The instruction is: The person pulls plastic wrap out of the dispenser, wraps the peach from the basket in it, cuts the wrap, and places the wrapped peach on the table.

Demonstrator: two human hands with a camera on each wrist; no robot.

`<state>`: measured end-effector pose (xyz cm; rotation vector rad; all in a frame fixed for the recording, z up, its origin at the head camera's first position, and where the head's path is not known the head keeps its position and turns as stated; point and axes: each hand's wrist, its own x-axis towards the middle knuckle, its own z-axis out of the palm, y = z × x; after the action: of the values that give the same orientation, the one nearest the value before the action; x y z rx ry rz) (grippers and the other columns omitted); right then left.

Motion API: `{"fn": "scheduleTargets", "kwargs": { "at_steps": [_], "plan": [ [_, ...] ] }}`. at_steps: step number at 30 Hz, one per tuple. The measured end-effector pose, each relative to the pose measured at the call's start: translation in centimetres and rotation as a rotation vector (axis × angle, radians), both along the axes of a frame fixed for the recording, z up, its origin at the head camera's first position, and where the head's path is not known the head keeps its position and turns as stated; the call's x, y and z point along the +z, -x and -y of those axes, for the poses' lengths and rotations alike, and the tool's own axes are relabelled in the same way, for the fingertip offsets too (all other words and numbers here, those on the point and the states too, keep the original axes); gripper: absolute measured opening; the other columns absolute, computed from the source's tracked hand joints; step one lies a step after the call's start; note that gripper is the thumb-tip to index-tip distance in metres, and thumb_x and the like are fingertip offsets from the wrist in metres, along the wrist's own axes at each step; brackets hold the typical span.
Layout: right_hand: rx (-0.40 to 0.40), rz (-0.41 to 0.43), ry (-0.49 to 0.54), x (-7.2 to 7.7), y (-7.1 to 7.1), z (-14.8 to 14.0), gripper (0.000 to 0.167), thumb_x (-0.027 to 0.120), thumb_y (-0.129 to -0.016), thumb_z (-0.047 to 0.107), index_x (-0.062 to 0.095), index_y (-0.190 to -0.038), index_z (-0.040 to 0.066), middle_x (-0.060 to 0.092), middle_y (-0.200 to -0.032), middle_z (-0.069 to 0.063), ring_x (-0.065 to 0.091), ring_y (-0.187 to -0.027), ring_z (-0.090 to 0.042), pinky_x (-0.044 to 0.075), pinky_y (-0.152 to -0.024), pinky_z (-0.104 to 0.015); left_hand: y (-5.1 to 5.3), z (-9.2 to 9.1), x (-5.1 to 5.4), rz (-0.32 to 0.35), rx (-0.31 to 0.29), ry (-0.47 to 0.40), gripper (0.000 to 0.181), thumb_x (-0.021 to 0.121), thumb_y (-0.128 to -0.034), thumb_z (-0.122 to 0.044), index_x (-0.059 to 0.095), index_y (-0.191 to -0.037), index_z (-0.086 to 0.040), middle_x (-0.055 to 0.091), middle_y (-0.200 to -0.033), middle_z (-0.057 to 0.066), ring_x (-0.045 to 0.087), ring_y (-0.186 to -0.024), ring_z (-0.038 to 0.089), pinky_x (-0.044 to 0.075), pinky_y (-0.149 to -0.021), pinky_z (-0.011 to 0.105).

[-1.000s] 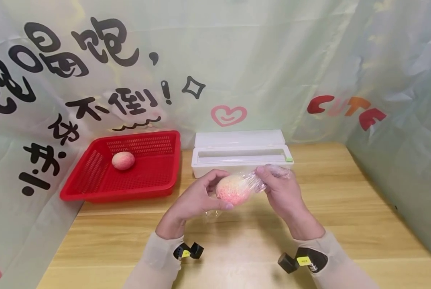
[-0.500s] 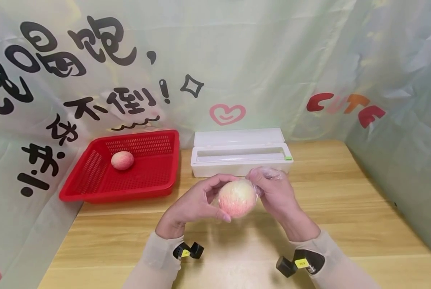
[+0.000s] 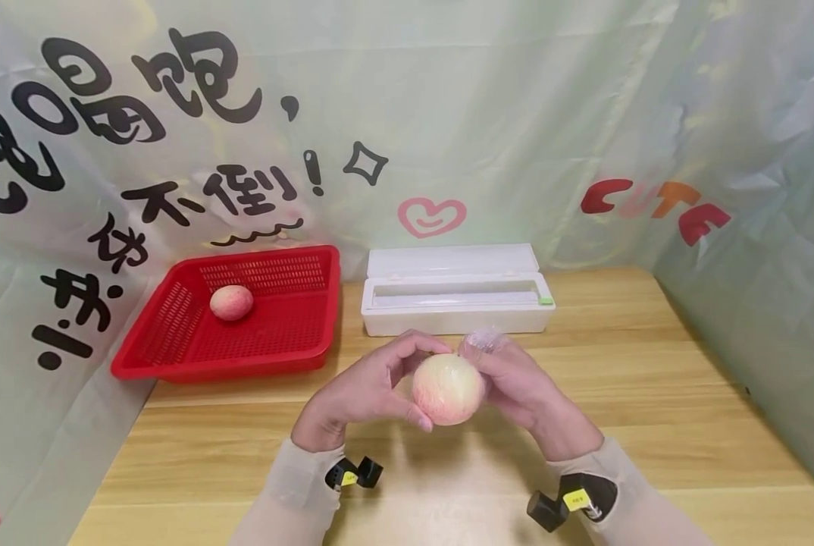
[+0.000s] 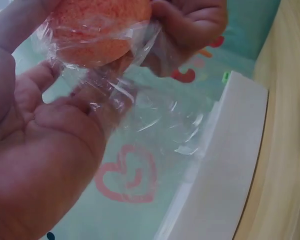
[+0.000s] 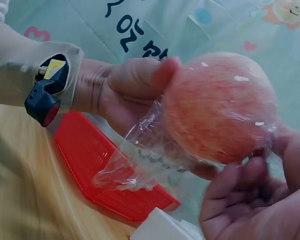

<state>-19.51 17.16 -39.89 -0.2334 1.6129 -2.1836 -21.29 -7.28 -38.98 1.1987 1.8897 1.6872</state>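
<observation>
A pink-and-cream apple [image 3: 448, 390], covered in clear plastic wrap [image 4: 155, 115], is held up above the table between both hands. My left hand [image 3: 369, 387] grips it from the left, thumb below and fingers over the far side. At the apple's right side, my right hand [image 3: 523, 387] pinches the gathered wrap between thumb and fingers. In the right wrist view, the film lies tight over the apple [image 5: 220, 107], while a loose flap hangs off toward the left hand. The left wrist view shows loose film trailing below the apple.
A white wrap dispenser box [image 3: 455, 321] with its lid raised stands behind the hands. To the left is a red plastic basket [image 3: 257, 368] holding another apple [image 3: 232, 302]. A printed cloth backdrop [image 3: 516, 114] closes off the back and sides of the wooden table [image 3: 666, 425].
The apple has turned and come slightly lower and nearer. My right hand has moved in from the right, from pulling a twisted tail of wrap to sitting close against the apple.
</observation>
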Motion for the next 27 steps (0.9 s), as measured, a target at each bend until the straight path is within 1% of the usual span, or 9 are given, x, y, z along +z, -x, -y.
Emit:
{"fn": "scheduleTargets", "kwargs": {
  "at_steps": [5, 9, 13, 16, 18, 20, 22, 24, 27],
  "plan": [
    [0.171, 0.016, -0.03, -0.3, 0.2, -0.4, 0.027, 0.061, -0.106, 0.044, 0.072, -0.116, 0.021, 0.071, -0.113, 0.001, 0.069, -0.104, -0.017, 0.059, -0.088, -0.033, 0.0, 0.5, 0.3, -0.178, 0.077, 0.103, 0.089, 0.098, -0.0699, -0.008, 0.058, -0.149, -0.018, 0.057, -0.148, -0.001, 0.046, -0.142, 0.02, 0.035, -0.121, 0.055],
    [0.26, 0.024, -0.022, -0.2, 0.2, -0.6, 0.044, 0.055, -0.108, 0.05, 0.066, -0.135, 0.017, 0.074, -0.118, -0.003, 0.073, -0.106, -0.02, 0.061, -0.089, -0.037, -0.3, 0.8, 1.0, -0.217, 0.124, 0.181, 0.104, 0.097, -0.0738, -0.012, 0.043, -0.162, -0.028, 0.058, -0.15, -0.008, 0.04, -0.147, 0.016, 0.032, -0.122, 0.059],
    [0.206, 0.033, -0.028, -0.1, 0.1, -0.6, 0.045, 0.056, -0.108, 0.046, 0.064, -0.133, 0.01, 0.075, -0.113, -0.004, 0.076, -0.099, -0.02, 0.064, -0.082, -0.037, -0.8, 0.5, 1.5, -0.257, 0.2, 0.258, 0.107, 0.092, -0.08, -0.011, 0.033, -0.166, -0.035, 0.058, -0.152, -0.015, 0.035, -0.151, 0.015, 0.034, -0.122, 0.059],
    [0.037, 0.013, -0.074, 0.1, 0.2, -0.6, 0.035, 0.063, -0.106, 0.038, 0.063, -0.125, 0.009, 0.074, -0.109, -0.001, 0.075, -0.095, -0.017, 0.063, -0.081, -0.034, -1.2, -0.1, 1.5, -0.28, 0.291, 0.31, 0.107, 0.087, -0.0847, -0.009, 0.027, -0.167, -0.037, 0.044, -0.165, -0.012, 0.027, -0.158, 0.02, 0.035, -0.121, 0.063],
    [-0.113, -0.048, -0.161, 0.4, 0.2, -0.5, 0.033, 0.07, -0.103, 0.032, 0.062, -0.124, 0.008, 0.073, -0.106, 0.0, 0.072, -0.091, -0.013, 0.061, -0.077, -0.03, -1.4, -0.6, 1.5, -0.211, 0.378, 0.346, 0.108, 0.087, -0.0859, -0.012, 0.023, -0.167, -0.043, 0.034, -0.169, -0.009, 0.027, -0.157, 0.024, 0.04, -0.118, 0.063],
    [-0.259, -0.124, -0.287, 0.7, 0.1, -0.4, 0.042, 0.076, -0.098, 0.027, 0.055, -0.129, 0.006, 0.068, -0.11, -0.004, 0.068, -0.093, -0.014, 0.059, -0.079, -0.03, -1.6, -0.9, 1.5, -0.07, 0.449, 0.361, 0.105, 0.089, -0.0851, -0.02, 0.024, -0.166, -0.039, 0.032, -0.168, -0.003, 0.036, -0.152, 0.029, 0.046, -0.114, 0.061],
    [-0.369, -0.208, -0.422, 1.0, 0.0, -0.1, 0.051, 0.08, -0.094, 0.023, 0.05, -0.13, 0.004, 0.063, -0.116, -0.009, 0.064, -0.097, -0.017, 0.057, -0.08, -0.029, -1.6, -1.2, 1.3, 0.104, 0.495, 0.353, 0.103, 0.092, -0.0817, -0.029, 0.029, -0.162, -0.033, 0.039, -0.159, -0.001, 0.048, -0.141, 0.027, 0.053, -0.107, 0.053],
    [-0.414, -0.279, -0.522, 1.1, -0.3, 0.3, 0.058, 0.086, -0.089, 0.024, 0.05, -0.129, 0.003, 0.061, -0.12, -0.014, 0.06, -0.103, -0.022, 0.054, -0.084, -0.03, -1.5, -1.7, 1.0, 0.235, 0.495, 0.321, 0.098, 0.094, -0.0792, -0.036, 0.036, -0.156, -0.022, 0.048, -0.15, 0.002, 0.059, -0.129, 0.026, 0.058, -0.1, 0.046],
    [-0.41, -0.36, -0.612, 1.2, -0.7, 0.9, 0.062, 0.092, -0.082, 0.027, 0.051, -0.122, 0.005, 0.062, -0.119, -0.017, 0.06, -0.104, -0.026, 0.054, -0.084, -0.032, -1.1, -2.5, 0.4, 0.32, 0.452, 0.256, 0.087, 0.094, -0.0807, -0.034, 0.045, -0.149, -0.011, 0.058, -0.141, 0.007, 0.067, -0.119, 0.023, 0.061, -0.093, 0.039]
  ]
}}
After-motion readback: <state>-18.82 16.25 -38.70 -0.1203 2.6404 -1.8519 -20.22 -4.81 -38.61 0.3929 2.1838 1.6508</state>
